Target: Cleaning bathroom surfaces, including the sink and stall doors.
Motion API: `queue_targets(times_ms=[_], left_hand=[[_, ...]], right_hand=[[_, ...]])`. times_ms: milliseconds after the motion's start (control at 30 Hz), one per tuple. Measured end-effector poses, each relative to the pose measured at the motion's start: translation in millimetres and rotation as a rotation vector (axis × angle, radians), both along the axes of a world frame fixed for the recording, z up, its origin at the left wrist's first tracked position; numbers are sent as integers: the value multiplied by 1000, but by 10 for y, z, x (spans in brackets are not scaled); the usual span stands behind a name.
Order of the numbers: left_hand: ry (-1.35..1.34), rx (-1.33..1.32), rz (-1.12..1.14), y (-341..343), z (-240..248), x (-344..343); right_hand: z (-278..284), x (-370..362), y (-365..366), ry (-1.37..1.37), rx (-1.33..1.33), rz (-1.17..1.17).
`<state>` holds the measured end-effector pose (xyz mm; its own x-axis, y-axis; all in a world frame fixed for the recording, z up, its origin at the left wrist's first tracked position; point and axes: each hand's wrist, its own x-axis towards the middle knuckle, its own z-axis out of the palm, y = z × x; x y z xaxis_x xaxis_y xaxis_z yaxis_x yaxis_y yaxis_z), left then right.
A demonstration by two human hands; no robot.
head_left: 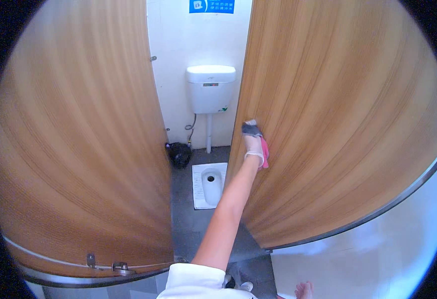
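Note:
My left arm reaches forward from a white sleeve. My left hand (253, 143), in a thin whitish glove, is closed on a grey and pink cloth (264, 151). It presses the cloth against the wood-grain panel (323, 129) on the right, near that panel's inner edge. The fingers are mostly covered by the cloth. Low at the bottom edge, my right hand (304, 290) is partly in view, its fingers loosely bent and apart, with nothing seen in them.
Between the panels lies a white squat toilet (211, 185). A white cistern (212, 89) with a pipe hangs on the back wall. A black bag (179, 154) sits by the left panel (88, 149), which carries a metal latch (121, 267). A blue sign (212, 6) is above.

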<state>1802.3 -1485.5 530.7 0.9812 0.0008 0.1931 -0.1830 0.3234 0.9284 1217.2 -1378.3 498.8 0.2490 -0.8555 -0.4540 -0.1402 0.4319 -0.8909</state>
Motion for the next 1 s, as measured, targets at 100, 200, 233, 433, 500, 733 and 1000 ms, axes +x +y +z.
queue_targets(times_ms=[100,200,233,433,500,733,1000], left_hand=[[133,222,-109,-322,-149,-5],[-286,416,252,-655,-357,-58],[-257,289,151,-819,-305,-302],[-258,106,-97,-659,-284,-2020],[-338,296,-181,-443,-289,-2574],[-237,447,-592,80,-853,-3724],[-424,538,-419,144,-1493,-3835]], right_hand=[[45,-38,7,15,111,-41],[97,-5,44,8,30,51],[161,-20,61,8,26,31],[-11,-273,288,8,20,-2],[-105,-383,362,-12,25,-52],[-759,-750,358,95,167,-160],[-248,-904,152,24,-20,-26]])
